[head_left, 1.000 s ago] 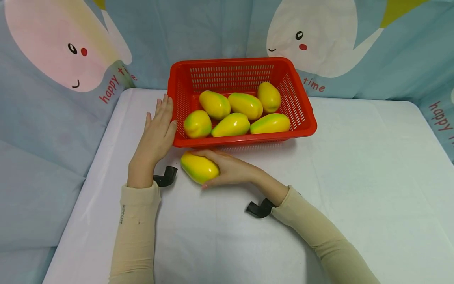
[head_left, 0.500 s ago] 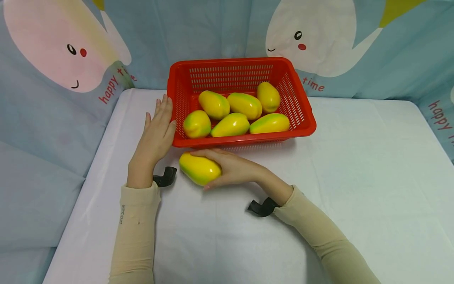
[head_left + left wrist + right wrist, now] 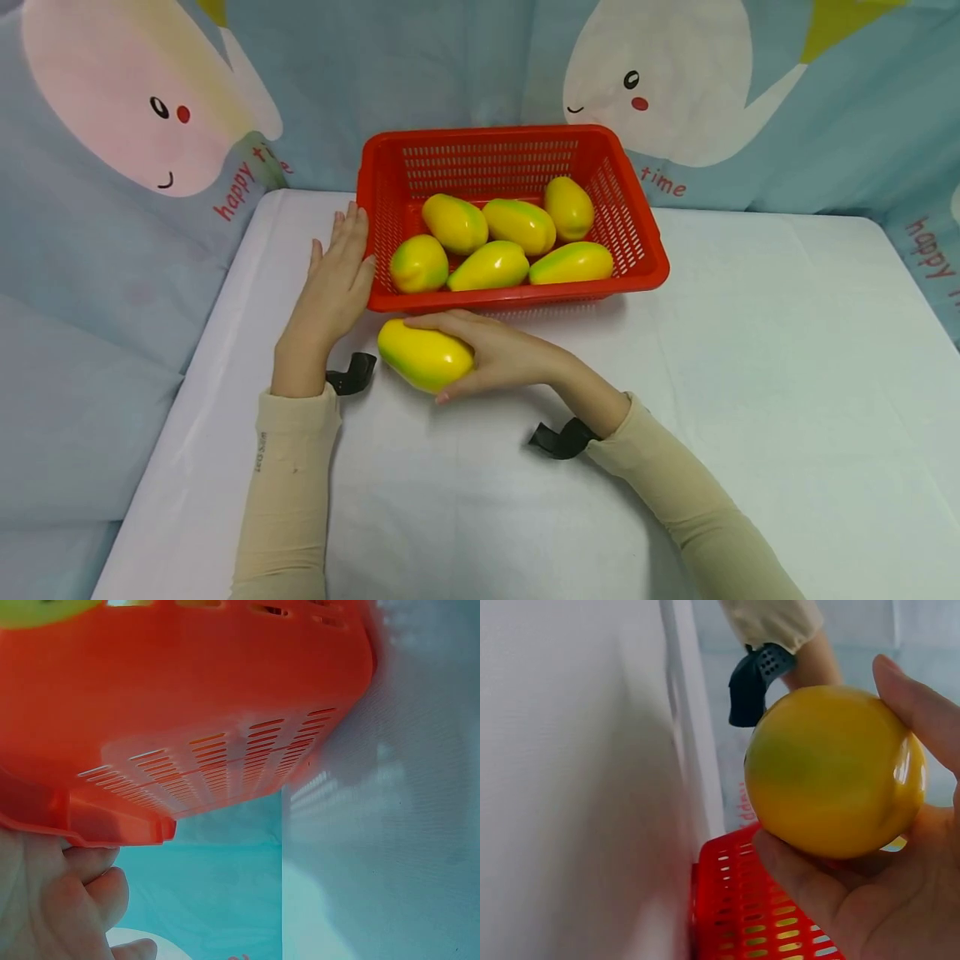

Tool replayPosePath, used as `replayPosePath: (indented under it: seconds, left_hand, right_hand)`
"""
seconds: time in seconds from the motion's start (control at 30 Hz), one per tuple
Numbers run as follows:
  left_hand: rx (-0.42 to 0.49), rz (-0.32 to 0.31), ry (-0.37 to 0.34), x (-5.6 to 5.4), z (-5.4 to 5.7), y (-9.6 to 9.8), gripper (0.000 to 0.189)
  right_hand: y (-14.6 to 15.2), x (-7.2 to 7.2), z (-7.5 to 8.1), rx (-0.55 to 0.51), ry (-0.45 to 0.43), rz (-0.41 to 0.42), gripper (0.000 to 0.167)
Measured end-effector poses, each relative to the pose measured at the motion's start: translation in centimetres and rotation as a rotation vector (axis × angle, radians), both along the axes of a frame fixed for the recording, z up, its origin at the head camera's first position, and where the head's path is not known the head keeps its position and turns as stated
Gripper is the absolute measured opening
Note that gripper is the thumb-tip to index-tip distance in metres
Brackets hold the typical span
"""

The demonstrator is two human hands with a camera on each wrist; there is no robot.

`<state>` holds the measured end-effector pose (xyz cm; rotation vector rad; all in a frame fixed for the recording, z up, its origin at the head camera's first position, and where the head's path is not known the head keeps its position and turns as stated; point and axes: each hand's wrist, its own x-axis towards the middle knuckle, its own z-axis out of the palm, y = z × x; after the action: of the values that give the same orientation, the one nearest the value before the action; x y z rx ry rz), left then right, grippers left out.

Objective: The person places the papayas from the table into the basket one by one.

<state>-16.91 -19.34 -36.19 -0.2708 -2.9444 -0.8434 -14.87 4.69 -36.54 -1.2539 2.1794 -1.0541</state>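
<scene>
A yellow-green mango [image 3: 423, 358] is in my right hand [image 3: 502, 354], its thumb and fingers round the fruit, just in front of the basket. In the right wrist view the mango [image 3: 825, 772] shows a gap from the white surface. My left hand [image 3: 326, 279] rests straight-fingered against the left end of the red basket [image 3: 517, 296]. Its fingers [image 3: 97, 885] touch the rim from outside in the left wrist view. Several more mangoes [image 3: 491, 265] lie inside the basket.
The basket stands on a white-covered table [image 3: 772, 350], near its back edge. A blue printed curtain [image 3: 465, 58] hangs behind and at the sides. Black wrist mounts [image 3: 562, 439] stick out at both wrists.
The right hand and its mango have shifted slightly, with the wrist moving a little to the right. The left hand and basket hold their places; the whole view tilts slightly.
</scene>
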Motion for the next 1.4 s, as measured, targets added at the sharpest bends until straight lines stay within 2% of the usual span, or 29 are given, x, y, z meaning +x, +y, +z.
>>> replayPosePath:
  seconds: [0.27, 0.43, 0.63, 0.77, 0.93, 1.07, 1.4]
  left_hand:
    - [0.005, -0.002, -0.006, 0.0, 0.1, 0.1, 0.059]
    - [0.005, 0.002, -0.009, 0.1, 0.1, 0.0, 0.060]
    - [0.008, -0.003, -0.012, 0.2, 0.0, -0.1, 0.059]
    - [0.016, -0.009, -0.006, 0.2, 0.0, -0.2, 0.059]
    - [0.015, -0.009, 0.001, 0.1, -0.1, -0.1, 0.060]
    - [0.017, -0.004, 0.002, 0.1, -0.2, -0.1, 0.060]
    - [0.016, 0.001, 0.012, 0.2, -0.2, -0.1, 0.060]
  right_hand:
    - [0.9, 0.3, 1.7, -0.057, -0.050, 0.038, 0.081]
    - [1.6, 0.2, 3.2, -0.099, -0.044, 0.075, 0.080]
    - [2.5, 0.2, 4.7, -0.109, 0.005, 0.074, 0.081]
    - [3.1, -0.3, 5.5, -0.133, -0.003, 0.041, 0.081]
    - [4.3, -1.4, 6.3, -0.166, -0.075, -0.041, 0.080]
    - [5.4, -2.6, 6.9, -0.168, -0.094, -0.118, 0.078]
    - [7.2, -5.1, 7.2, -0.184, -0.156, -0.283, 0.074]
